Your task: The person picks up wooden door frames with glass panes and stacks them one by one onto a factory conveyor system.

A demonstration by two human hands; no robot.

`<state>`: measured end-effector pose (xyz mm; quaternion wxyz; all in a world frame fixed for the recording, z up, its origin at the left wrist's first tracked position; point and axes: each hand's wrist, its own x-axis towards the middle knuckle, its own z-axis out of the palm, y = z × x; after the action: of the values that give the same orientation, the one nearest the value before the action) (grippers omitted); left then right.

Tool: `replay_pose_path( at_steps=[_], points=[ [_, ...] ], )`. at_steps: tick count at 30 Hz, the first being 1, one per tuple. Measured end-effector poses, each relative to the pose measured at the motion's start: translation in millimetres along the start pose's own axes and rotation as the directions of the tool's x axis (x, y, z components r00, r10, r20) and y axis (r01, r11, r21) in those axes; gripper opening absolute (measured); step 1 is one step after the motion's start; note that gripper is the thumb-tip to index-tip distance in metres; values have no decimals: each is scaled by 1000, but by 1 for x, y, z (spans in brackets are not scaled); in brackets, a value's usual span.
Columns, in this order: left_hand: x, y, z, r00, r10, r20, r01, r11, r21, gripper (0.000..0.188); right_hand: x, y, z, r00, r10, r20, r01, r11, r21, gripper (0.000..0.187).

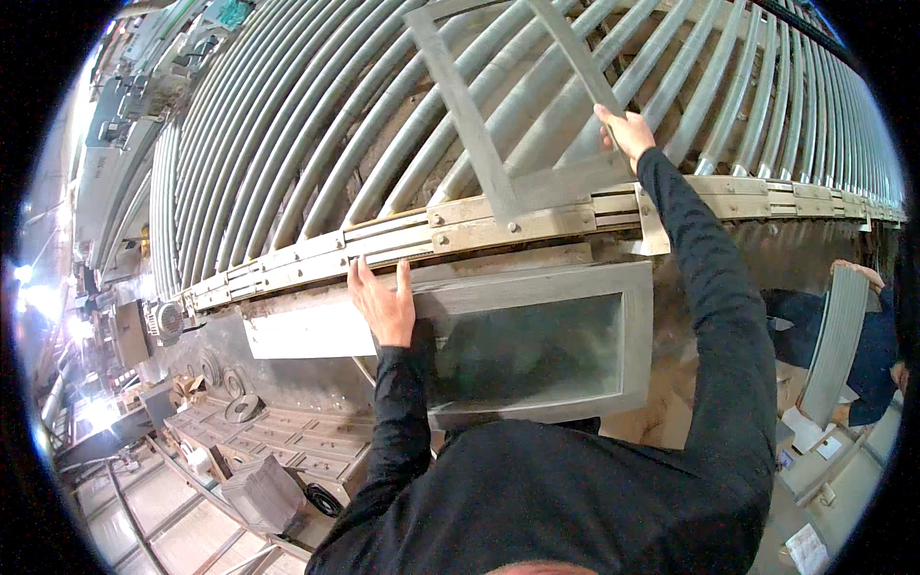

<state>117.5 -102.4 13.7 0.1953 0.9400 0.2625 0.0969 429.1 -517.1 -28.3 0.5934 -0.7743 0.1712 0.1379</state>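
My right hand (628, 134) grips the right side of a grey rectangular frame (470, 125) over a roller conveyor (383, 134). Rollers show through the frame's middle; whether glass fills it I cannot tell. Its near corner overlaps the conveyor's side rail (470, 218). My left hand (385, 305) has its fingers spread, just on the near side of that rail. Beside it, close to my body, is a second grey framed panel (635, 335) with a dark, glassy middle. Whether my left hand touches this panel is unclear. A bright white sheet (311, 331) shows left of that hand.
At the right edge, another person (867, 355) holds a ribbed grey panel (832, 335). Lower left, a workbench with drawers (278, 431) has round discs and boxes about it. A motor (163, 321) sits at the conveyor's left end; machinery (134, 105) stands beyond.
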Motion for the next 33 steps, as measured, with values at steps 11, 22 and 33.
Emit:
replay_pose_path(
  at_steps=[11,22,33],
  points=[
    [-29,-28,-11,998,-69,5,68,995,75,75,115,1,12,901,-373,-223,12,534,-845,75],
    [-46,-46,-23,992,-60,114,68,996,-62,97,-196,57,-76,830,-498,-252,276,758,-591,60],
    [-72,-87,-59,949,-202,243,239,962,-135,77,-398,113,14,891,-429,-150,122,545,-830,85]
  ],
)
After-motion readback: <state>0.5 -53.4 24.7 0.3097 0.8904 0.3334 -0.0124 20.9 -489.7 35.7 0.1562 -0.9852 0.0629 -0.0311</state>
